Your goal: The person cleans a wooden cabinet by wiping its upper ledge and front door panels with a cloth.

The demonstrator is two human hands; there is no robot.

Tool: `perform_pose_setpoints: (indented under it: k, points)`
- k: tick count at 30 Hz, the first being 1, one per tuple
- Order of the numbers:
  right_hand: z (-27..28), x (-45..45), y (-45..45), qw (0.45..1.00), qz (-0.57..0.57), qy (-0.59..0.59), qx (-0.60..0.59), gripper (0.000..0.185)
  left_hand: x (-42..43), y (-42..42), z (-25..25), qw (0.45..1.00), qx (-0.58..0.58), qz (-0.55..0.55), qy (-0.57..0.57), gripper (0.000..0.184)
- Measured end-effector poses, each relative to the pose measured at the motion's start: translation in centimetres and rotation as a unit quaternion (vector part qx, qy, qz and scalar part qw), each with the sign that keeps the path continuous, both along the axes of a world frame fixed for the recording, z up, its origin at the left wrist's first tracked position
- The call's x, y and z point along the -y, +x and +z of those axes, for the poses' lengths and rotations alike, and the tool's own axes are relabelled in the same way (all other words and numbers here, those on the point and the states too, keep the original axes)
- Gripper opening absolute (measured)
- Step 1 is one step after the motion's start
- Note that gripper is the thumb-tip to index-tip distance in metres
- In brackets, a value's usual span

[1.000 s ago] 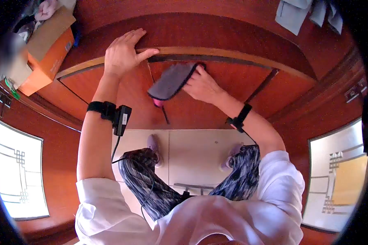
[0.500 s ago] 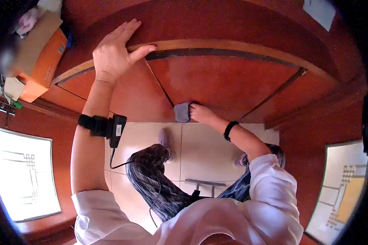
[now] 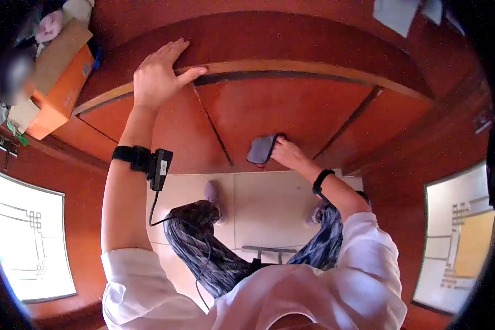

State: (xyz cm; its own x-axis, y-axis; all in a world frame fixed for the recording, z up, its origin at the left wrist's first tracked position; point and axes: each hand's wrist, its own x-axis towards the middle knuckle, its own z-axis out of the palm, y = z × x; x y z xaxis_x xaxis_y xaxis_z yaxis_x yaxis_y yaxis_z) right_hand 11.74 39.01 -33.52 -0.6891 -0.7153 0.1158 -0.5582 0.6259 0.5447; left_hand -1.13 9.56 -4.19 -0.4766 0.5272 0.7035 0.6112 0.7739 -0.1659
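Observation:
My right hand (image 3: 283,152) grips a grey cloth (image 3: 261,148) with dark edging. The cloth lies against the lower part of the middle reddish-brown wooden panel (image 3: 269,110). Higher up and to the left, my left hand (image 3: 158,74) rests palm down on the curved wooden ledge (image 3: 291,66), its thumb stretched apart along the rim. A dark gap runs under that ledge, and narrow dark seams divide the panels.
An orange cardboard box (image 3: 66,91) with things in it stands at the far left. Pale floor tiles (image 3: 258,209) lie below, with my feet on them. A black device (image 3: 160,169) is strapped to my left forearm, its cable hanging down. White papers (image 3: 396,15) lie at upper right.
My right hand has slid the cloth to the right along the panel, away from the left seam. My left hand keeps its place on the ledge while the view shifts slightly.

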Motion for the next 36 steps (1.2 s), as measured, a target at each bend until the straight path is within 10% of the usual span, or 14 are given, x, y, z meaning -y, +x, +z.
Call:
perform_pose_setpoints:
  k: [10,25,30,36]
  points:
    - [20.0,-2.0,-0.5,0.948,-0.023,-0.235,-0.212,0.026,0.0,0.7,0.6,0.999,0.031,-0.011,0.009,0.068]
    - [-4.3,-6.5,1.8,0.988,-0.029,-0.018,0.152,0.016,0.8,-0.6,0.0,0.999,-0.004,-0.049,-0.012,0.064]
    - [-10.2,-8.2,2.5,0.994,0.0,0.07,0.089,0.013,0.6,-0.5,0.1,0.998,0.0,-0.06,-0.007,0.064]
    - [-2.1,-8.0,3.0,0.995,-0.038,0.028,0.084,0.014,0.5,-0.2,0.2,0.999,0.011,-0.036,0.001,0.065]
